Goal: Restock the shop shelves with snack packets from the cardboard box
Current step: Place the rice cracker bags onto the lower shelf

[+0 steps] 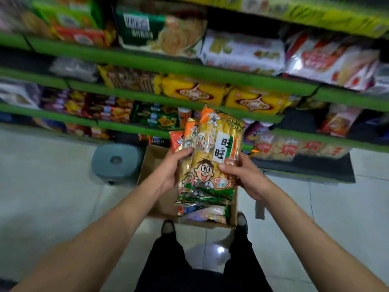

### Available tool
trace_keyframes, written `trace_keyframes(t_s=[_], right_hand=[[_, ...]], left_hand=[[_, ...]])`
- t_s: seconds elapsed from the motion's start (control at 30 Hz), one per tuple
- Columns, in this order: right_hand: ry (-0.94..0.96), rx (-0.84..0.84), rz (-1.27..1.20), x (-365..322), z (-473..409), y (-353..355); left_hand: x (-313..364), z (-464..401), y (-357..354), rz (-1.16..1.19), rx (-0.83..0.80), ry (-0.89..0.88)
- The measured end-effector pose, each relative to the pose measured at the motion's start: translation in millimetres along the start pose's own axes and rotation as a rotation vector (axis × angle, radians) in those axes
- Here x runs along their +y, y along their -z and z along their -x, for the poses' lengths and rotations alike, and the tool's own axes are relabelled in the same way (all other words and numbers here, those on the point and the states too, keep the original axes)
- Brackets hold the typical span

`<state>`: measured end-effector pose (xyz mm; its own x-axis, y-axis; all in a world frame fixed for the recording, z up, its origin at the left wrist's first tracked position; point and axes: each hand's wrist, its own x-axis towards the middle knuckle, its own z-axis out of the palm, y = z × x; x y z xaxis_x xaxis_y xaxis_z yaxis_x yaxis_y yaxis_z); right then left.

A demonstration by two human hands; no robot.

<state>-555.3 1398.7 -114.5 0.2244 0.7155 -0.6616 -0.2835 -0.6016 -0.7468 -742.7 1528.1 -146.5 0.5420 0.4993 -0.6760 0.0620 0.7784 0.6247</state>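
Open floor (52, 186) to the left and right of the cardboard box (147, 165); grey stool (116, 163) just beside the box's left wall, narrowing that side; box interior partly bare on the left, packets (204, 213) filling its near right corner; shelves (168, 64) ahead packed tight with snack packs; dark gap (299, 121) on the right of a lower shelf; shoes (167, 227) close behind the box.
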Motion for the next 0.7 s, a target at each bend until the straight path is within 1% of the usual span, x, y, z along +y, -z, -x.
trace_keyframes(t_s=[0.13, 0.3, 0.47, 0.7], right_hand=[[0.146, 0.098, -0.162, -41.5, 51.8, 4.7], [0.324, 0.156, -0.232, -81.4, 106.2, 35.0], [0.472, 0.235, -0.19, -94.4, 155.8, 92.0], [0.619, 0.214, -0.059, -104.7, 241.3, 216.2]], left_hand=[[57.5, 32.6, -50.0, -0.101, -0.073, -0.078], [105.2, 57.4, -122.6, -0.193, -0.172, -0.182], [109.2, 80.5, -211.1, -0.259, -0.27, -0.276], [80.9, 109.1, -345.3, -0.326, -0.376, -0.346]])
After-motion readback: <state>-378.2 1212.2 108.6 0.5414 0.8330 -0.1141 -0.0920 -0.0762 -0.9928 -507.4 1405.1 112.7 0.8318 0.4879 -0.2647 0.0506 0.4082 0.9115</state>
